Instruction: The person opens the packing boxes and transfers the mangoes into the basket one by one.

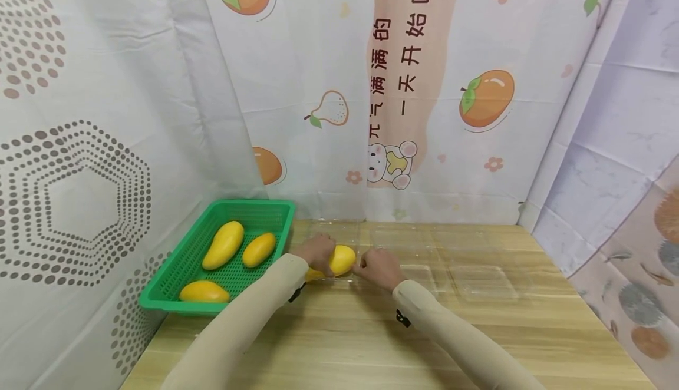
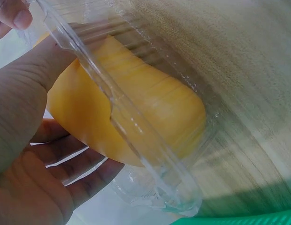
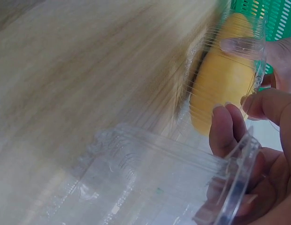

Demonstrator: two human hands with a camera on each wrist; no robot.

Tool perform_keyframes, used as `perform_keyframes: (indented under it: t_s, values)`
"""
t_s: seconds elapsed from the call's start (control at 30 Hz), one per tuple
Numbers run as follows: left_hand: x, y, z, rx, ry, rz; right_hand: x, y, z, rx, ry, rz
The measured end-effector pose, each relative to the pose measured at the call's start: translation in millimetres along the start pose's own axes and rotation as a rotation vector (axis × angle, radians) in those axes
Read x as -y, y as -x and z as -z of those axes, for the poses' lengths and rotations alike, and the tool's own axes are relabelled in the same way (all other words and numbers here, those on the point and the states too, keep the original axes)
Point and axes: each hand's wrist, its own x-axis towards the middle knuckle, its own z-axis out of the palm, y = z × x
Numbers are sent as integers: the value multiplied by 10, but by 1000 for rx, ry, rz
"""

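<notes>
A yellow mango (image 1: 345,258) lies in a clear plastic container (image 2: 118,105) on the table. My left hand (image 1: 318,253) grips the mango, its thumb across the top and the other fingers around the lower side, as the left wrist view shows. From the other end, my right hand (image 1: 379,267) pinches the thin edge of that container (image 3: 261,65) between thumb and forefinger. A second clear container (image 3: 150,159) stands close below the right hand, overlapping its curled fingers in the right wrist view; whether they touch it I cannot tell.
To the left stands a green basket (image 1: 154,301) with three more mangoes: one long (image 1: 225,245), one small (image 1: 259,250) and one near the front (image 1: 204,291). Several clear containers (image 1: 485,282) sit right of my hands. A printed curtain (image 1: 318,160) closes the table's back.
</notes>
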Motion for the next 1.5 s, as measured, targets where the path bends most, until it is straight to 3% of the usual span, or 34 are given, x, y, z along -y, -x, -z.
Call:
perform_keyframes:
  t_s: [0.43,0.7,1.27,1.5]
  values:
    - [94,12,68,-63,-19,-24,14,-10,-22,-28,20,29]
    - [135,46,158,-78,35,-22,16,-7,-21,-23,5,36]
    - [107,166,321,-126,14,-59,53,16,-27,-41,22,34]
    - [124,226,362,-133,57,-70,58,25,-17,-33,6,53]
